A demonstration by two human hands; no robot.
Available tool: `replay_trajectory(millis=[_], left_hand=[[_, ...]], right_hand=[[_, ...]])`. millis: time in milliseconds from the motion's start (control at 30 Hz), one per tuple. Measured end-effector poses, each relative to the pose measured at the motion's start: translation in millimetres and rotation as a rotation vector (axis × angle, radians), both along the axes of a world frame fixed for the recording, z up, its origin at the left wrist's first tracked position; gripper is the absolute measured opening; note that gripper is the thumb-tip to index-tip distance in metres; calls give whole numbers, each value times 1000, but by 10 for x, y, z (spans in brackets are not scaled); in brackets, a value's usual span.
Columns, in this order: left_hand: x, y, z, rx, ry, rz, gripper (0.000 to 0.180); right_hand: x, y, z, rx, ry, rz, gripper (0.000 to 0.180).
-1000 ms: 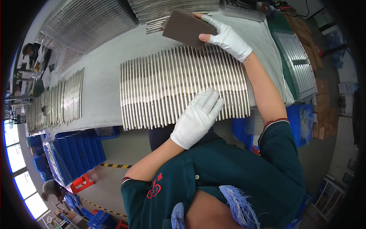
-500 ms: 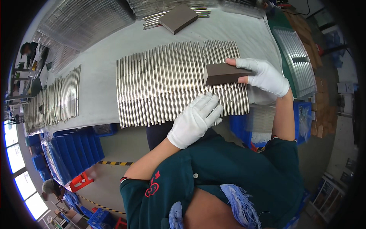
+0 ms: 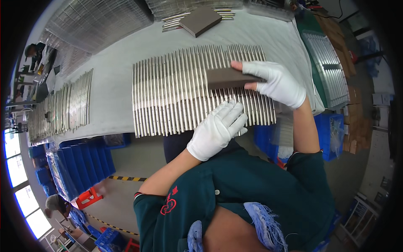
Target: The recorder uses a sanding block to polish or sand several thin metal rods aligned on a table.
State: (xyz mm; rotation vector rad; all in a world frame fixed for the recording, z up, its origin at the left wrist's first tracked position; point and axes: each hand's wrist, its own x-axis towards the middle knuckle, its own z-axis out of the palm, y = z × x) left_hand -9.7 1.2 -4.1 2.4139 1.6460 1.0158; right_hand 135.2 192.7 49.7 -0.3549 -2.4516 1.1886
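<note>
Many slim, shiny metal rods (image 3: pixel 163 94) lie side by side in a wide row on the white-covered table (image 3: pixel 111 84). My right hand (image 3: pixel 279 82), in a white glove with bare thumb and fingertip, grips a grey-brown rectangular block (image 3: pixel 224 79) that lies across the rods right of the middle. Below the block, my gloved left hand (image 3: pixel 216 130) rests with its fingers stretched out over the near ends of the rods. Its palm hangs at the table's near edge.
Another grey-brown block (image 3: pixel 201 21) sits on a few rods at the back. More rods (image 3: pixel 63 107) lie at the left. Clear plastic trays (image 3: pixel 98 25) are stacked at the far left, and a tray of rods (image 3: pixel 329 67) stands at the right. Blue bins (image 3: pixel 86 161) are below.
My right hand has slid the block leftward across the rods. My left hand stays on the rods' near ends, while the whole view has shifted slightly.
</note>
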Motion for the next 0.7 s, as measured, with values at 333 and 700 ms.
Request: replay_trajectory(millis=[333,700], left_hand=[[25,10,100,-92,2,13,59],[-13,27,36,-56,25,-67,41]], right_hand=[[-718,761,16,-103,393,-400,78],[-712,997,-493,-670,672,-563,65]])
